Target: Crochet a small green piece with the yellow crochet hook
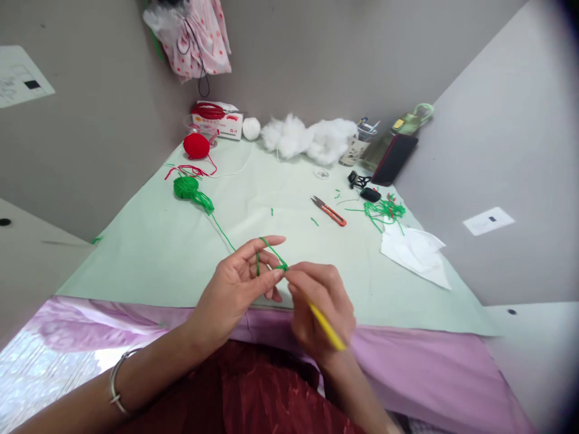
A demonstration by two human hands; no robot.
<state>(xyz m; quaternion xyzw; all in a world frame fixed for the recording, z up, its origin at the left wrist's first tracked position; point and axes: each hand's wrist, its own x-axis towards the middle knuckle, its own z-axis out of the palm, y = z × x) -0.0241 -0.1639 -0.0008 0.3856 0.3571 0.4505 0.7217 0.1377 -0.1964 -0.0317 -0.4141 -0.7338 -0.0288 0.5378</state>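
My left hand pinches a small piece of green crochet work between thumb and fingers. Its index finger is stretched out, with the green yarn looped over it. From there the strand runs back to the green yarn ball at the left of the table. In my right hand is a crochet hook with a yellow handle, held like a pen. The hook's tip meets the green stitches at my left fingertips; the tip itself is hidden.
Orange thread snips lie mid-table near green yarn scraps. Behind are a red yarn ball, a white yarn ball, white stuffing and a pen cup. At right are a phone, tangled green yarn and white paper.
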